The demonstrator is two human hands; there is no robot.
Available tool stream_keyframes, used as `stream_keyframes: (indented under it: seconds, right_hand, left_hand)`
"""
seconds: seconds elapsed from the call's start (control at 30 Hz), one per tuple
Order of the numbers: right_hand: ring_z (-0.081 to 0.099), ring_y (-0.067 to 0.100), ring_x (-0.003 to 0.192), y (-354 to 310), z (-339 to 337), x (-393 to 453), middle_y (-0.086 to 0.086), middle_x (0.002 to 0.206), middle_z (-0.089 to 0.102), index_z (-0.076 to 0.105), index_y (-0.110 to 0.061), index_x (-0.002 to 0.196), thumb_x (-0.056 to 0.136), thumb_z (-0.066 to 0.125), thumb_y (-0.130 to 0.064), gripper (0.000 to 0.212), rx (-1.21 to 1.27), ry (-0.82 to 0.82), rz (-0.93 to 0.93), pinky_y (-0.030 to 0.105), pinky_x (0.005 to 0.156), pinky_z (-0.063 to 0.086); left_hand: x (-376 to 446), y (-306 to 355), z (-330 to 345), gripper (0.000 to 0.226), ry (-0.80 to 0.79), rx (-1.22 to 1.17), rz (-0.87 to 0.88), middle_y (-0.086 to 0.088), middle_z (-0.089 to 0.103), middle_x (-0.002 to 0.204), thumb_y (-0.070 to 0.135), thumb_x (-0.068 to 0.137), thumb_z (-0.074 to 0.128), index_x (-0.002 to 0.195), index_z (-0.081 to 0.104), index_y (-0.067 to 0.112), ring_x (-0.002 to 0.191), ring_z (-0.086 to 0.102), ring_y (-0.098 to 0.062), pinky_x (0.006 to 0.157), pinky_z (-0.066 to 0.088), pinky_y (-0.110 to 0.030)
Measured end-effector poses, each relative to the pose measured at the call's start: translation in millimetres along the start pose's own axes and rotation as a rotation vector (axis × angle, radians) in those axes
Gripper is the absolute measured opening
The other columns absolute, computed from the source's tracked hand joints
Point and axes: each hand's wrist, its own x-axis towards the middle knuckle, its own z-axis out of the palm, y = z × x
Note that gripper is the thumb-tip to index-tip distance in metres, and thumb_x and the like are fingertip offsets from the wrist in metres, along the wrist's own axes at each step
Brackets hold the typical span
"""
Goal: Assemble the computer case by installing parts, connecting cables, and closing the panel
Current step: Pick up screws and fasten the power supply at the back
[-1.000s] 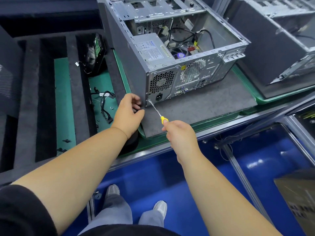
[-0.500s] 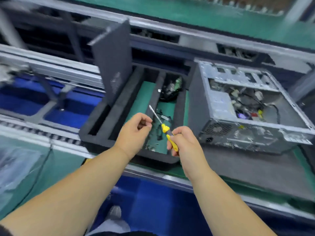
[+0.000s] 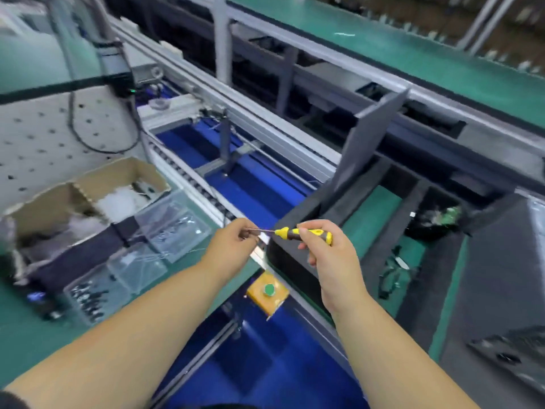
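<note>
My right hand (image 3: 330,255) grips the yellow-and-black handled screwdriver (image 3: 298,233), fingers (image 3: 309,231) curled round its handle, holding it level with the thin metal shaft pointing left. My left hand (image 3: 233,246) pinches the shaft's tip, fingertips closed together on it; whether a screw sits there is too blurred to tell. Both hands hover above the near corner of the dark grey foam tray (image 3: 298,261), where a flat grey side panel (image 3: 365,143) stands upright in a slot. The grey metal computer case (image 3: 507,290) lies at far right. On the green bench (image 3: 35,343) to my left sit clear plastic boxes (image 3: 174,225) and an open cardboard box (image 3: 88,187).
</note>
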Motion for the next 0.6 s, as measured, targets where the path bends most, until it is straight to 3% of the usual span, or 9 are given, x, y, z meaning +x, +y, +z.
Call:
stream_keyframes:
  seconds: [0.13, 0.27, 0.43, 0.6]
  right_hand:
    - [0.053, 0.002, 0.06, -0.2, 63.3, 12.2, -0.006, 0.067, 0.063, 0.072, -0.024, 0.09, 0.093, 0.067, -0.022, 0.006, -0.05, -0.108, -0.02, 0.016, 0.058, 0.043]
    - [0.062, 0.026, 0.08, 2.7, 111.5, 27.2, 0.013, 0.092, 0.068, 0.07, -0.035, 0.088, 0.092, 0.067, -0.03, 0.007, -0.187, -0.186, -0.052, 0.043, 0.077, 0.053]
    - [0.047, 0.002, 0.059, 20.2, 151.7, 53.0, -0.019, 0.066, 0.055, 0.067, -0.037, 0.092, 0.093, 0.064, -0.038, 0.004, -0.336, -0.2, -0.073, 0.029, 0.063, 0.042]
    - [0.047, 0.005, 0.061, 38.1, 176.7, 72.9, -0.018, 0.07, 0.057, 0.065, -0.039, 0.092, 0.092, 0.063, -0.041, 0.003, -0.426, -0.205, -0.037, 0.03, 0.063, 0.042]
  left_hand:
    - [5.4, -29.4, -64.6, 0.015, 0.132, 0.03, -0.105, -0.003, 0.068, 0.082, 0.011, 0.086, 0.062, 0.083, 0.064, 0.025, 0.07, 0.058, -0.017, 0.067, 0.047, -0.03]
    - [7.4, -59.2, -122.2, 0.017, 0.209, 0.079, -0.201, 0.007, 0.063, 0.082, 0.014, 0.088, 0.059, 0.083, 0.061, 0.03, 0.068, 0.058, -0.014, 0.054, 0.042, -0.02]
    - [7.0, -88.9, -157.2, 0.019, 0.192, 0.096, -0.255, 0.005, 0.063, 0.094, 0.009, 0.089, 0.058, 0.094, 0.06, 0.027, 0.082, 0.06, -0.013, 0.064, 0.044, -0.019]
    - [16.8, -101.9, -167.4, 0.019, 0.188, 0.075, -0.27, 0.006, 0.063, 0.095, 0.011, 0.088, 0.058, 0.099, 0.062, 0.025, 0.084, 0.06, -0.01, 0.064, 0.044, -0.018]
